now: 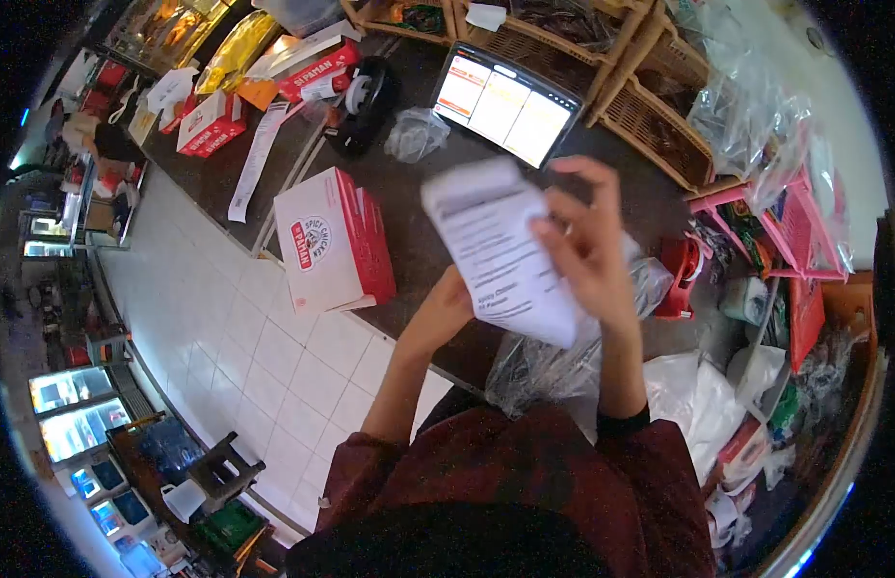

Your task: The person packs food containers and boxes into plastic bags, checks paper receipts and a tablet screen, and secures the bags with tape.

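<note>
1. gripping printed slip at its lower left edge w/ l. hand, mid-frame; fingers mostly hidden behind, prob. to steady it.
2. r. hand has fingers partly curled at slip's right side; blurred, can't tell if pinching.
3. text faces the wearer, prob. for easy reading.
4. box sits upper left of slip, near counter edge, likely w/in reach.
5. lit tablet, top center, tilts up, prob. for viewing.
</note>
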A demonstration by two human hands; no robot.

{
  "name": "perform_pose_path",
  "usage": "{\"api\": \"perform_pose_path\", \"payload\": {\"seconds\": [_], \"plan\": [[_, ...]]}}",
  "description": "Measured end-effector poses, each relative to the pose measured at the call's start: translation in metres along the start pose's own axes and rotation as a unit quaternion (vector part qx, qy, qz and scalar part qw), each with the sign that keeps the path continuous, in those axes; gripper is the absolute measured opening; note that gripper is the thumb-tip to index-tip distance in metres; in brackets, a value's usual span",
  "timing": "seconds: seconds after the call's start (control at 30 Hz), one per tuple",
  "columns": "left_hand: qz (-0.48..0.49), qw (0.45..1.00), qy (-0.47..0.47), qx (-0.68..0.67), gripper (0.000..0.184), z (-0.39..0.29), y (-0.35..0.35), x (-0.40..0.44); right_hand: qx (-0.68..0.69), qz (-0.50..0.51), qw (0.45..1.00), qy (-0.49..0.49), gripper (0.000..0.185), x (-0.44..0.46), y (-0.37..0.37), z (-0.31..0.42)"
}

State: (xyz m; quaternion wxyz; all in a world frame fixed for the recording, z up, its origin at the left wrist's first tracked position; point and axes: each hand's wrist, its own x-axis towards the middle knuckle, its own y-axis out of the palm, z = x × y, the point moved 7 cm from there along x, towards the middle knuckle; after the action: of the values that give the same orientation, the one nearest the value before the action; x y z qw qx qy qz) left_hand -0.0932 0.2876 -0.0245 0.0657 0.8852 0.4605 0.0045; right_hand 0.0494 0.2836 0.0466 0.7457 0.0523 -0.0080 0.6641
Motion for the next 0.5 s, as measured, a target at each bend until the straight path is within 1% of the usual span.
{"api": "perform_pose_path", "payload": {"seconds": [0.07, 0.1, 0.13, 0.17, 0.2, 0.23, 0.27, 0.3, 0.33, 0.37, 0.4, 0.43, 0.47, 0.5], "plan": [[-0.036, 0.996, -0.079, -0.012, 0.059, 0.019, -0.008, 0.004, -0.066, -0.020, 0.998, 0.005, 0.052, -0.003, 0.005, -0.025], [0.061, 0.949, -0.090, -0.297, 0.058, 0.018, -0.005, 0.013, -0.067, -0.024, 0.997, 0.005, 0.052, -0.007, 0.005, -0.031], [0.152, 0.813, -0.094, -0.554, 0.058, 0.011, 0.000, 0.017, -0.051, -0.031, 0.998, 0.028, 0.055, -0.011, 0.005, -0.038], [0.005, 0.875, -0.101, -0.473, 0.050, 0.025, -0.010, 0.023, -0.034, -0.036, 0.997, 0.051, 0.058, -0.014, 0.006, -0.046], [0.005, 0.874, -0.104, -0.474, 0.050, 0.022, -0.006, 0.027, -0.034, -0.038, 0.997, 0.054, 0.058, -0.016, 0.008, -0.053], [-0.006, 0.924, -0.110, -0.367, 0.052, 0.019, -0.007, 0.033, 0.002, -0.031, 0.999, 0.034, 0.063, -0.018, 0.012, -0.058], [-0.016, 0.961, -0.111, -0.254, 0.055, 0.014, -0.010, 0.041, 0.038, -0.024, 0.999, 0.012, 0.069, -0.019, 0.017, -0.063], [-0.023, 0.952, -0.083, -0.295, 0.052, 0.012, -0.017, 0.050, 0.076, -0.007, 0.997, 0.031, 0.074, -0.024, 0.025, -0.073], [-0.030, 0.940, -0.054, -0.336, 0.050, 0.010, -0.026, 0.060, 0.075, -0.008, 0.997, 0.030, 0.074, -0.032, 0.027, -0.093], [-0.035, 0.934, -0.012, -0.356, 0.048, 0.005, -0.036, 0.071, -0.017, 0.025, 0.999, 0.031, 0.066, -0.042, 0.035, -0.123], [-0.090, 0.930, 0.012, -0.357, 0.051, 0.008, -0.054, 0.083, -0.109, 0.059, 0.992, 0.034, 0.060, -0.053, 0.041, -0.144], [-0.126, 0.942, 0.028, -0.310, 0.050, 0.017, -0.073, 0.096, -0.086, 0.080, 0.987, 0.109, 0.048, -0.068, 0.044, -0.161], [-0.164, 0.950, 0.043, -0.261, 0.050, 0.029, -0.093, 0.107, -0.062, 0.101, 0.976, 0.184, 0.042, -0.085, 0.047, -0.177], [-0.175, 0.956, 0.046, -0.232, 0.049, 0.047, -0.109, 0.118, -0.065, 0.106, 0.974, 0.187, 0.042, -0.097, 0.050, -0.186]]}}
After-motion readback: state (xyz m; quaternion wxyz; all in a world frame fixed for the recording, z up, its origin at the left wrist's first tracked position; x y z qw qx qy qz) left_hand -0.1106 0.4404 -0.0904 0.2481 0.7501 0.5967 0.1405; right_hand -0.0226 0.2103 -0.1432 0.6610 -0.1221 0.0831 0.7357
